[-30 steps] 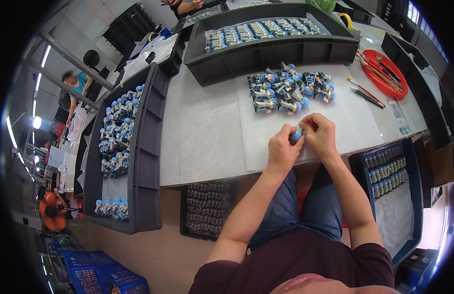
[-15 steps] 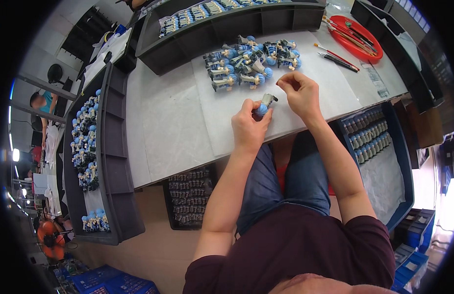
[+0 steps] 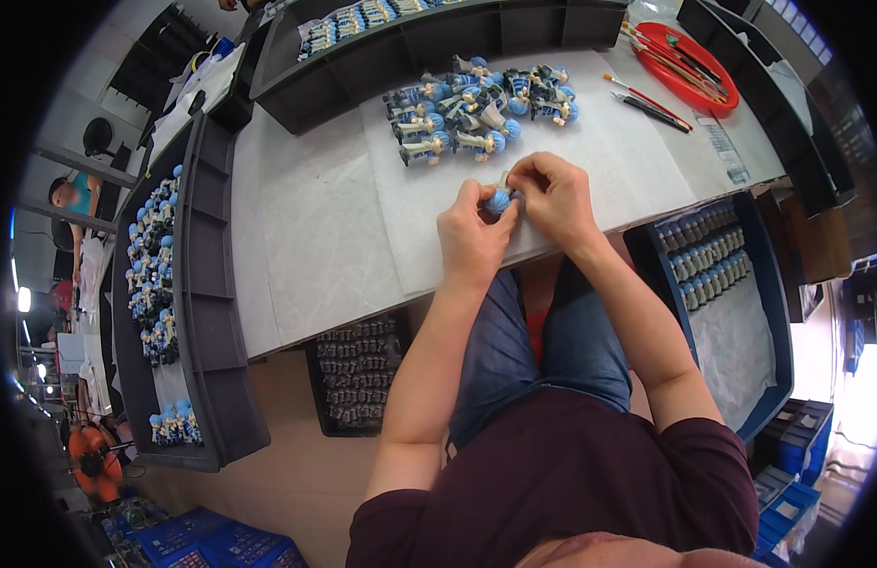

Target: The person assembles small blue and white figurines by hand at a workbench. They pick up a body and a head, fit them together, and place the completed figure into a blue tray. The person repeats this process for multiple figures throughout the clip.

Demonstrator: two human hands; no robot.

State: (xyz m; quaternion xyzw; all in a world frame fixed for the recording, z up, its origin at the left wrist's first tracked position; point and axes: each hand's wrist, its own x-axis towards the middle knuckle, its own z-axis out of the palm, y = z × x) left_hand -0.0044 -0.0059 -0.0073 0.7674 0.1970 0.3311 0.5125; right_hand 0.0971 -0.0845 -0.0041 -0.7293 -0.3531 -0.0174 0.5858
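My left hand (image 3: pixel 470 232) is closed around a small figurine (image 3: pixel 498 202) with a ribbed blue head, above the near part of the white sheet. The fingers of my right hand (image 3: pixel 555 201) are pinched together against the figurine's upper side, partly covering its pale body. Whatever lies between those right fingertips is too small and hidden to make out. Just beyond my hands, a cluster of similar figurines (image 3: pixel 476 143) with blue heads and dark feet lies on the white sheet (image 3: pixel 401 204).
Dark bins of figurines stand at the back (image 3: pixel 438 47) and left (image 3: pixel 211 284). To the right are a red tray (image 3: pixel 735 98) of brushes, loose brushes (image 3: pixel 652 112) and a low blue bin (image 3: pixel 789 350). Another dark bin (image 3: pixel 358 431) sits below the table. A person (image 3: pixel 79 194) works far left.
My right hand has come down and left, from apart to touching the figurine. My left hand has shifted slightly left, still holding it. The whole view has shifted a little.
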